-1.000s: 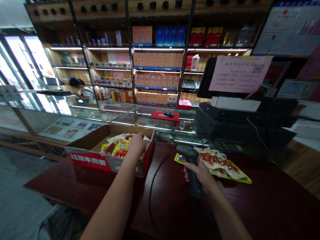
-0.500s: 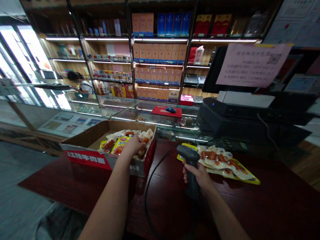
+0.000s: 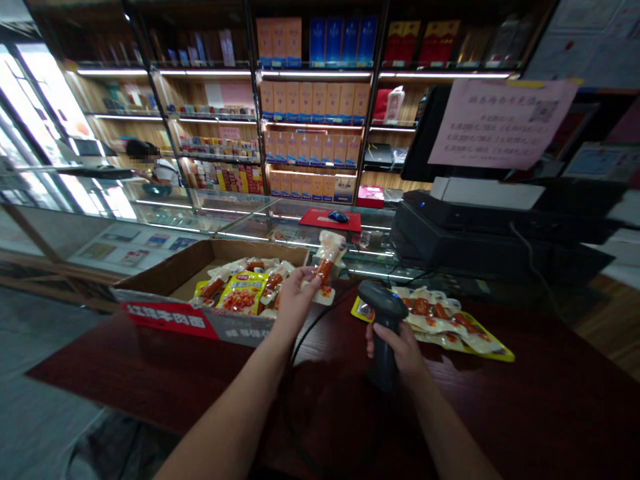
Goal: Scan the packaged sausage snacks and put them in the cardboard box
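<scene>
Between its thumb and fingers, my left hand (image 3: 294, 300) pinches a clear-wrapped sausage pack (image 3: 325, 265), raised just past the right side of a cardboard box (image 3: 170, 323). Inside that box lie more wrapped sausages (image 3: 213, 288) and a yellow snack packet (image 3: 243, 292). My right hand (image 3: 400, 350) is wrapped round the handle of a black barcode scanner (image 3: 383, 308), whose head points forward and left. Beyond the scanner, on the dark red table, rests a pile of wrapped sausages (image 3: 440, 315) on top of yellow packets (image 3: 493, 352).
The scanner's black cable (image 3: 300, 343) curves over the table (image 3: 330, 393). A glass counter (image 3: 235, 233) holds a red mat (image 3: 313, 219) with a mouse (image 3: 339, 217). At the right stand a black till machine (image 3: 450, 233) and a screen with a pink notice (image 3: 500, 127). A person (image 3: 163, 172) is at far left.
My left hand has come up out of the box and moved right, carrying a sausage pack. My right hand still holds the scanner in nearly the same place. The view has shifted slightly.
</scene>
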